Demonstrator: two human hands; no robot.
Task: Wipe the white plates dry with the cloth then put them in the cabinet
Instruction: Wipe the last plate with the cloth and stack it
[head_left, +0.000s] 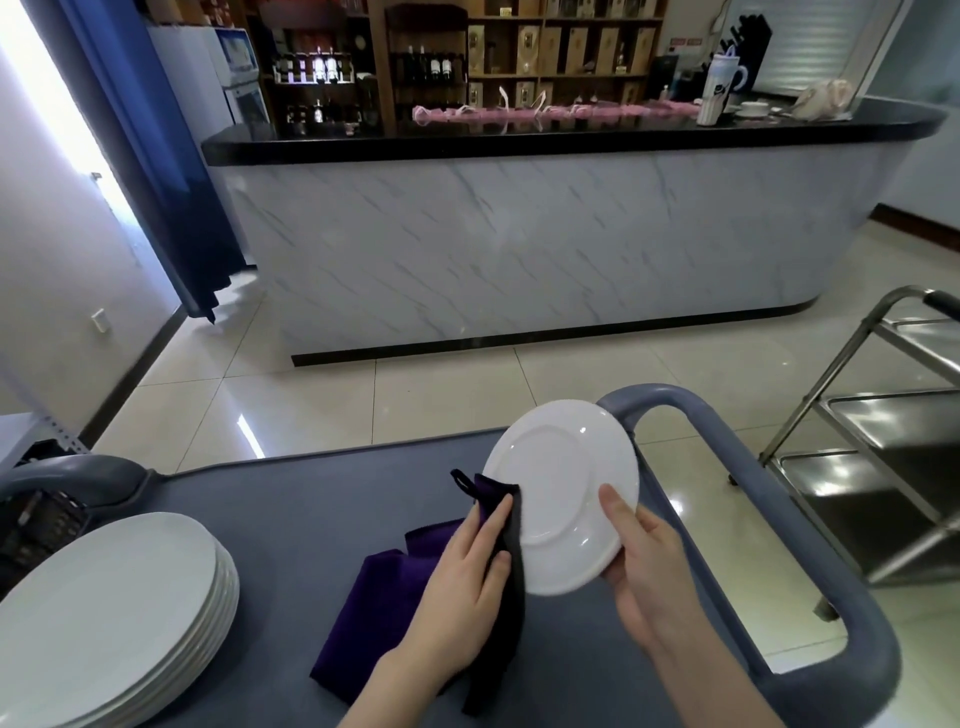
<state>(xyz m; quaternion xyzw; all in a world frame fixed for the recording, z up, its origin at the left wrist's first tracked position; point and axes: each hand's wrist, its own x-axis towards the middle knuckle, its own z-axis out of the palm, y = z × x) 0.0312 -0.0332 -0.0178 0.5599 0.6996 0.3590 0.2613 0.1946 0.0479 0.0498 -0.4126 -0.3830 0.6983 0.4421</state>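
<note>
Your right hand (649, 566) pinches the white plate (556, 483) at its lower right rim, with the thumb on the underside turned toward you and the fingers hidden behind. The plate is held tilted on edge above the grey cart (311, 499). Your left hand (462, 582) grips the purple cloth (379, 597) against the plate's left rim, and the cloth's free end trails onto the cart top. A stack of white plates (104, 613) sits at the cart's near left. A steel trolley (883, 467) stands to the right, and a marble-fronted counter (519, 234) lies beyond.

No writing can be read; labels on the bottles (324, 67) are blurred
</note>
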